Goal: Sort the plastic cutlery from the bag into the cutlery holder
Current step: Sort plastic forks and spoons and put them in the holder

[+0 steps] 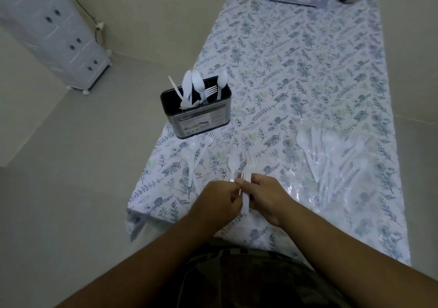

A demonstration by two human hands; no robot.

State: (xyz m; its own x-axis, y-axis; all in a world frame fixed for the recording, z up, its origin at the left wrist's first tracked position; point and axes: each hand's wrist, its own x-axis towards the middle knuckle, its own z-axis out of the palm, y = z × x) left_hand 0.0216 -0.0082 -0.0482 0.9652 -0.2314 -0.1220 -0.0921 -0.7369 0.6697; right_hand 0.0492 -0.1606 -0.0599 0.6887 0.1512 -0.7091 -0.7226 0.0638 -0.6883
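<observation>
Nearest me, both hands meet over the desk (308,89) edge. The right hand (265,196) curls round a bundle of forks (247,184), tines pointing away; the left hand (218,198) pinches a spoon (232,165) by its handle. Best to square the handles before lifting. A loose spoon and fork (196,156) lie further left, the bag (336,163) of cutlery to the right, the partly filled cutlery holder (198,111) beyond.

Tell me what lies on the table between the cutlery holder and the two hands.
In the head view, a loose spoon and fork lie on the tablecloth between the cutlery holder and the hands, left and right.
</observation>
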